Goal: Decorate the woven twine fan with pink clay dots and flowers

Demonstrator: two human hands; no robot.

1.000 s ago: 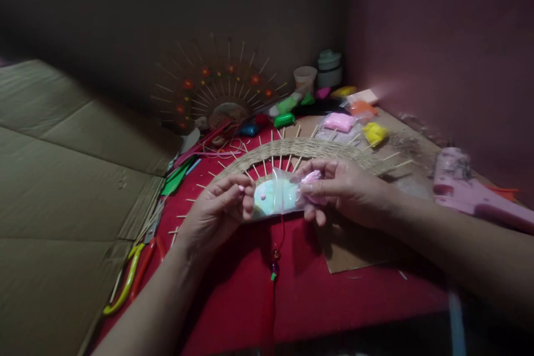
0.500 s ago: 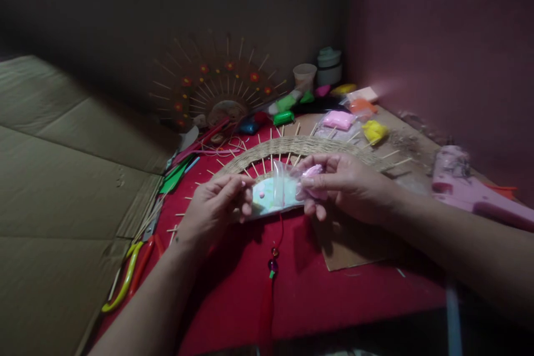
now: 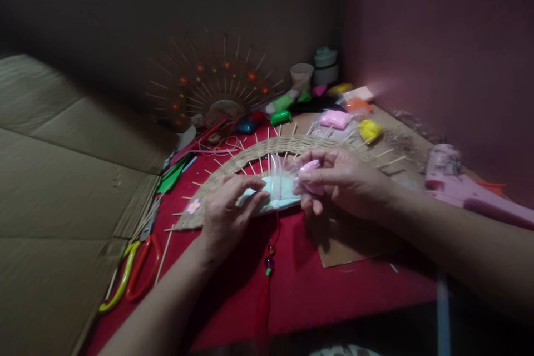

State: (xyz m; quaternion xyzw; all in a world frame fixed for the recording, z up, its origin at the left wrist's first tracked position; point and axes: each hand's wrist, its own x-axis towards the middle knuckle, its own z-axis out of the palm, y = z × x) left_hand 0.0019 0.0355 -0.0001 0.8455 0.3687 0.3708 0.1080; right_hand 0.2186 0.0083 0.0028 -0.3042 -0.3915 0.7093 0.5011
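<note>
Packet point(image 3: 310, 166) pinched crosswise in right hand point(image 3: 348, 183), clear end point(image 3: 276, 179) leftward, left hand point(image 3: 228, 212), fingers bent (grip unclear)

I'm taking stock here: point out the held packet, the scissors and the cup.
Held packet point(image 3: 310, 166): head view, pink top above thumb.
Scissors point(image 3: 129, 272): head view, yellow handle.
Cup point(image 3: 301, 77): head view, front wall.

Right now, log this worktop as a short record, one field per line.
Left hand: fingertips over the pale blue piece; grip unclear
Right hand: pinching a pink lump in clear plastic
Arching beyond: woven band with sticks
On band's left end: pink flower
Near side: red tassel
Far left: scissors
Far right: pink gun-shaped tool
</note>
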